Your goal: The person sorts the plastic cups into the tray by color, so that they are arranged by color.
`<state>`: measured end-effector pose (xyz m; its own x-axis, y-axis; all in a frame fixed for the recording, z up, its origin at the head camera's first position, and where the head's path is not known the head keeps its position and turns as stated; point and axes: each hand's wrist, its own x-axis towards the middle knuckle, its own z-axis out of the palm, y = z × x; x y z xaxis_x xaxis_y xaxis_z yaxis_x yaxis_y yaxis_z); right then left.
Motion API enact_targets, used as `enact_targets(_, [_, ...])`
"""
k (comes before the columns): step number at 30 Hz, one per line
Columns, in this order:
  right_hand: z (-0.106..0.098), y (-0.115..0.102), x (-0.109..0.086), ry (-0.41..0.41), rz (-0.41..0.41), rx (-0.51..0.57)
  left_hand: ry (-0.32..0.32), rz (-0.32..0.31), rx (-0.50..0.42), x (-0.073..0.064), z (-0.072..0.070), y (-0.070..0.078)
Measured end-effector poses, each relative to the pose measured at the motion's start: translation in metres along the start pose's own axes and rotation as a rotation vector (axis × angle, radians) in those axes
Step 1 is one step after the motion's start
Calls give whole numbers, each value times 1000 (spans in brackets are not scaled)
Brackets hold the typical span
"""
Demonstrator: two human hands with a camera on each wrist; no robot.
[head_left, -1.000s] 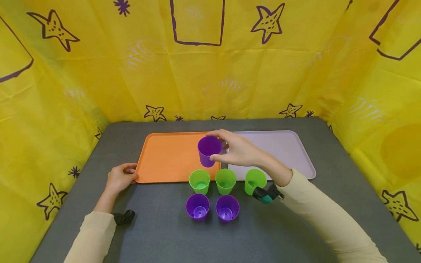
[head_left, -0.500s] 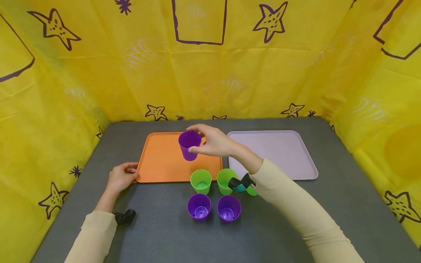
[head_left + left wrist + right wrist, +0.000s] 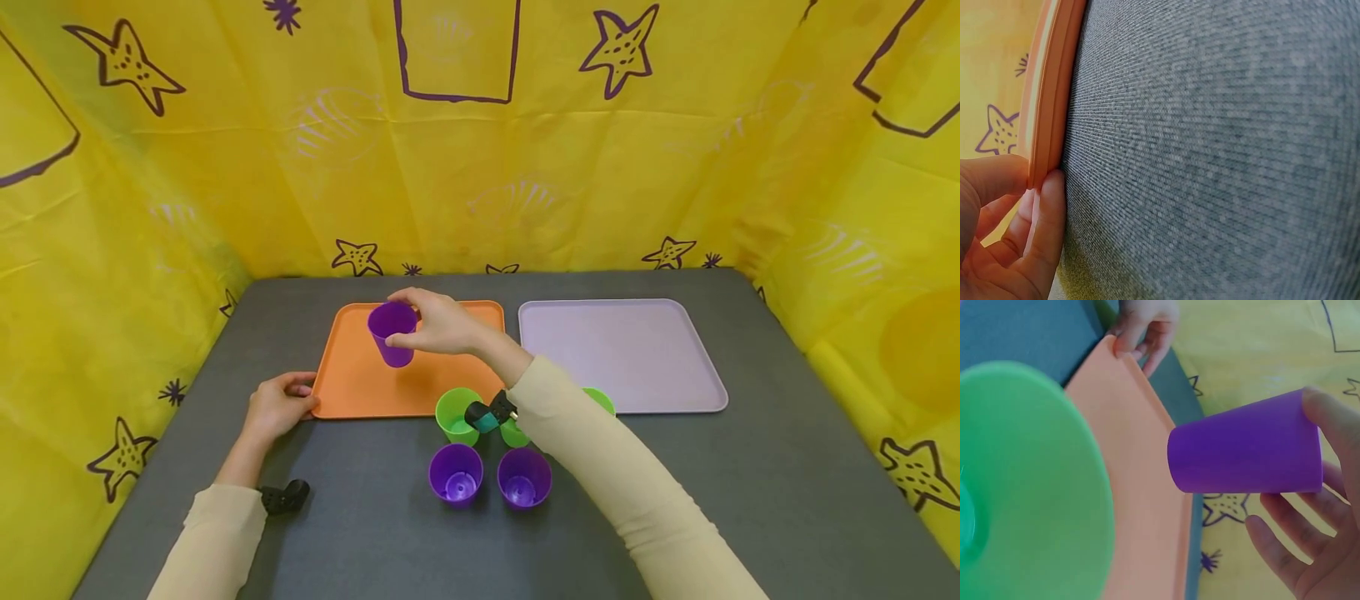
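A purple cup (image 3: 393, 335) hangs above the orange tray (image 3: 351, 392), its mouth upward. My right hand (image 3: 435, 323) grips it near the rim between thumb and fingers, as the right wrist view also shows. At the tray's near left corner, my left hand (image 3: 276, 407) pinches the edge; in the left wrist view the thumb lies on one side of the rim and a finger on the other. Two more purple cups (image 3: 456, 475) stand on the table in front. Behind them is a green cup (image 3: 453, 414), with two others partly hidden by my right sleeve and wrist camera.
A pale lilac tray (image 3: 622, 354) lies to the right of the orange one. The dark grey table (image 3: 360, 533) is bounded by yellow patterned cloth (image 3: 450, 183) at the back and sides.
My right hand has carried the purple cup leftward, from the orange tray's right end to over its left half. The left hand has stayed at the tray corner.
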<state>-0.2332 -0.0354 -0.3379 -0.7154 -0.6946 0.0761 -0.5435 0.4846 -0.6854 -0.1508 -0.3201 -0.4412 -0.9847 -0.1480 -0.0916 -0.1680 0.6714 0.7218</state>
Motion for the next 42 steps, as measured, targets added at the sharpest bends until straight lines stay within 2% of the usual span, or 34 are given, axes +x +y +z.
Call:
enact_targets(7, [22, -6, 22, -45, 39, -17, -12, -14, -22, 0, -2, -2])
enact_targets(17, [45, -6, 38, -74, 102, -49, -27, -23, -35, 1, 1, -1])
enact_targets(26, [60, -10, 50, -92, 94, -139, -19, -19, -21, 3, -2, -3])
enact_targets(42, [76, -18, 57, -134, 68, -187, -18, -15, -20, 1, -3, 0])
